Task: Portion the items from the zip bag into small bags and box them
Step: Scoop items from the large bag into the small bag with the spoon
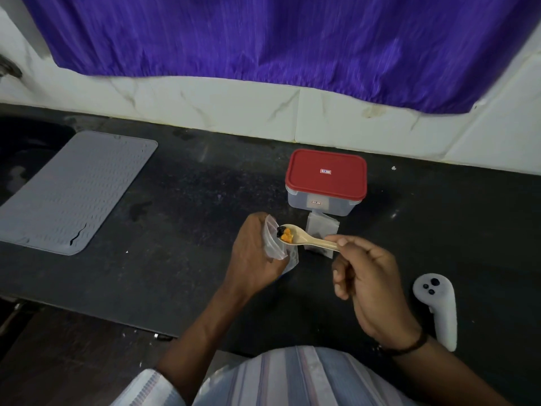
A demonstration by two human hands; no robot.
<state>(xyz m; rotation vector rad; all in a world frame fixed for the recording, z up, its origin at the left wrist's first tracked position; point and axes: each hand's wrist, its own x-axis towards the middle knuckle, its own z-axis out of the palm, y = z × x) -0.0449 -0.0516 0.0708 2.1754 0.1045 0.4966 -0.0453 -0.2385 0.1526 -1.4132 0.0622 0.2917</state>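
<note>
Bag (273,244) gripped open by left hand (253,253), spoon (307,237) of orange and dark pieces pinched in right hand (369,279) at bag mouth, lidded box (326,181) behind

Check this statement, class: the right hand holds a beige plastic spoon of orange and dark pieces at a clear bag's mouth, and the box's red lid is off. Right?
One error. The head view shows the red lid closed on the clear plastic box. The right hand, beige plastic spoon and clear bag are as stated.

Probably a home kitchen: dark counter (205,183), drying mat (73,191).
</note>
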